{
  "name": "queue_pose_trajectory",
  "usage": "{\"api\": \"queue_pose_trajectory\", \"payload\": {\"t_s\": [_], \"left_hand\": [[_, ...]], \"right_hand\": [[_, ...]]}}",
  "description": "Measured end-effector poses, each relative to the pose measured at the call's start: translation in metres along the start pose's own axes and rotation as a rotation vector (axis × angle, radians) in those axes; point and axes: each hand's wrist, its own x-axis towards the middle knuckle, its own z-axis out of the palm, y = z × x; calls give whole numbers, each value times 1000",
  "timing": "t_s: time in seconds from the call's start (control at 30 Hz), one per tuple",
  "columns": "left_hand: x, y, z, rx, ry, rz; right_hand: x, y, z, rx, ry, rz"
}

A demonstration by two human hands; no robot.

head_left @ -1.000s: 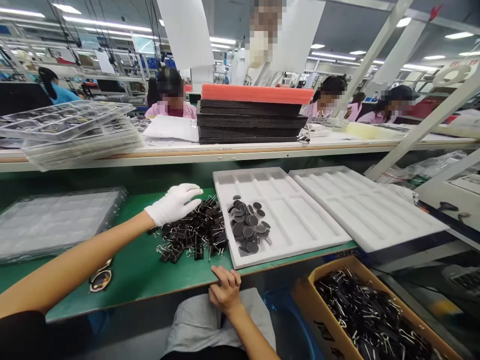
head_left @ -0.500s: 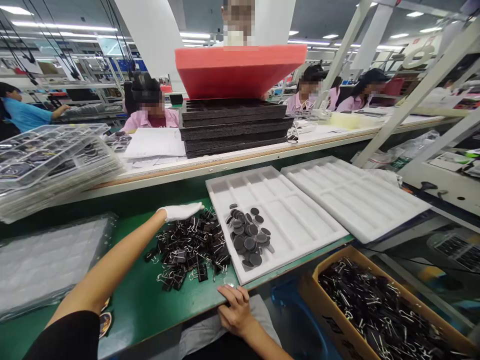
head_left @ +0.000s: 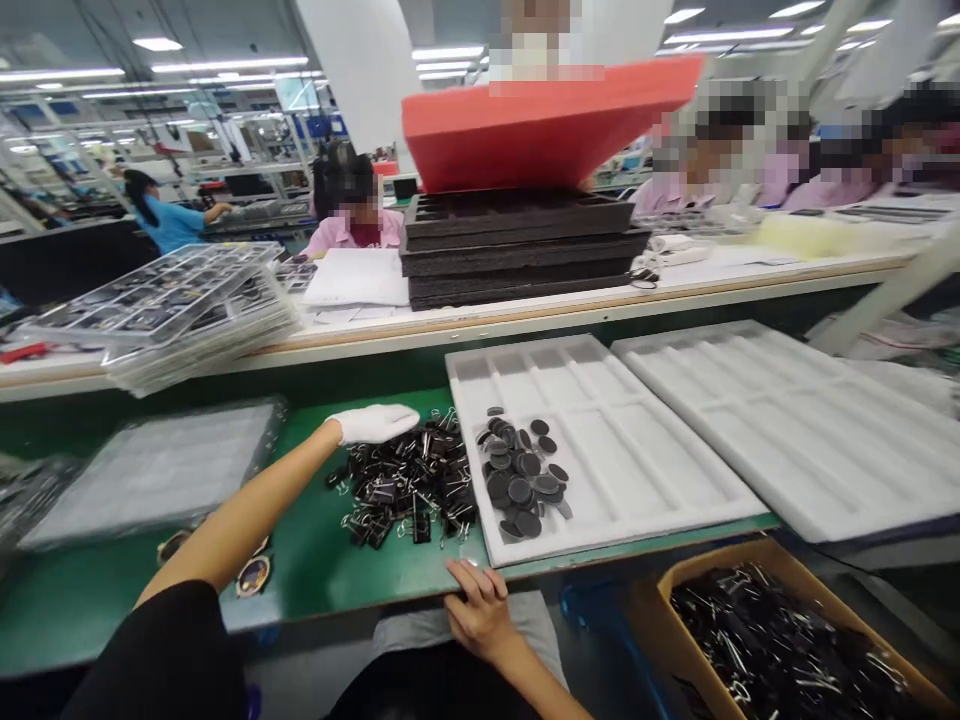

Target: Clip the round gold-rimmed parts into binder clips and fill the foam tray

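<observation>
My left hand [head_left: 375,424], in a white glove, lies flat with its fingers stretched out at the far edge of a heap of black binder clips [head_left: 409,490]. It grips none of them. The heap rests on the green tabletop [head_left: 315,565]. My bare right hand [head_left: 480,612] has its fingers curled over the near edge of that tabletop, below the clips. Right beside the heap lies a white foam tray [head_left: 637,470], with loose dark round discs [head_left: 519,490] on its left part.
A second foam tray [head_left: 795,430] lies to the right. Below the table edge stands a cardboard box [head_left: 679,590] of binder clips. At left are a clear plastic tray [head_left: 165,470] and a round watch-like piece [head_left: 253,576]. Black trays [head_left: 517,250] under a red slab [head_left: 540,125] stand on the shelf.
The view has turned left, so the scene sits further right. Both hands keep nearly the same places by the heap and the table edge.
</observation>
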Motion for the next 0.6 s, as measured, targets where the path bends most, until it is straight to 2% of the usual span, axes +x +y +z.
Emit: {"api": "queue_pose_trajectory", "payload": {"t_s": [0.07, 0.17, 0.27, 0.37, 0.47, 0.53, 0.6], "left_hand": [[-33, 5, 0, 58, 142, -32], [-104, 7, 4, 174, 350, -106], [-181, 0, 24, 165, 512, -285], [-242, -12, 69, 148, 716, -521], [-277, -20, 128, 182, 831, -766], [-288, -23, 164, 192, 769, -878], [-293, -25, 189, 175, 647, -933]], "right_hand": [[-1, 0, -4, 22, -11, 2], [-3, -1, -7, 62, -16, 26], [-6, -2, -10, 83, -34, 43], [-7, -3, -15, 87, -59, 58], [-10, -2, -19, 84, -66, 73], [-12, -1, -20, 81, -59, 68], [-14, 0, -21, 79, -54, 61]]}}
